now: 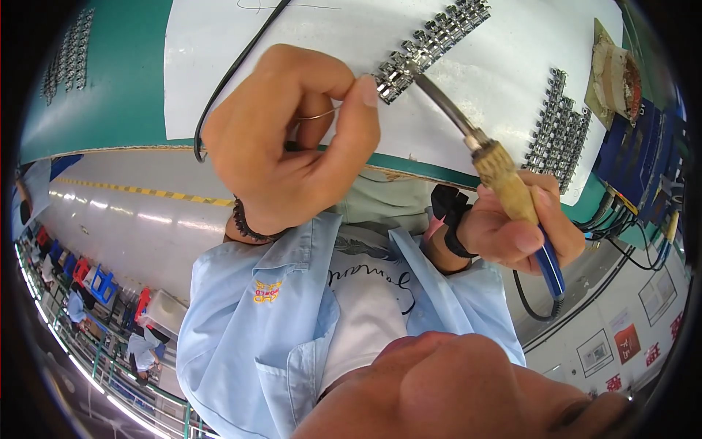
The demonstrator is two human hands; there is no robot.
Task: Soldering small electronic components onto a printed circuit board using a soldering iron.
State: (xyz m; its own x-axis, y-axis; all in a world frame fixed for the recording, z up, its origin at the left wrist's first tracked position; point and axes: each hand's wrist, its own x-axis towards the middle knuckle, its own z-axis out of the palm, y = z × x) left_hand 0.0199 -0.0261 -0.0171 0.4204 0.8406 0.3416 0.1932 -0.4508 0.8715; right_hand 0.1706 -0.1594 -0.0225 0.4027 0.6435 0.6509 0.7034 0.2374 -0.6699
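My left hand point(292, 132) is closed, thumb and forefinger pinched at the near end of a row of small shiny metal connectors point(435, 44). A thin solder wire point(318, 115) runs through its curled fingers; the wire's far end is hidden by the fingertips. In my right hand point(523, 227) is a soldering iron point(504, 172) with a worn tan grip and a blue handle end. Its metal tip reaches the connector row near its lower end; I cannot tell whether it touches. The row lies slanted on a white sheet point(292, 29).
More metal connectors point(559, 135) lie grouped at the sheet's right, and others point(69, 55) on the green tabletop point(124, 88) at far left. A black cable point(238, 62) crosses the sheet. At right are a stained pad point(614, 77) and a dark blue box point(640, 150) with cables.
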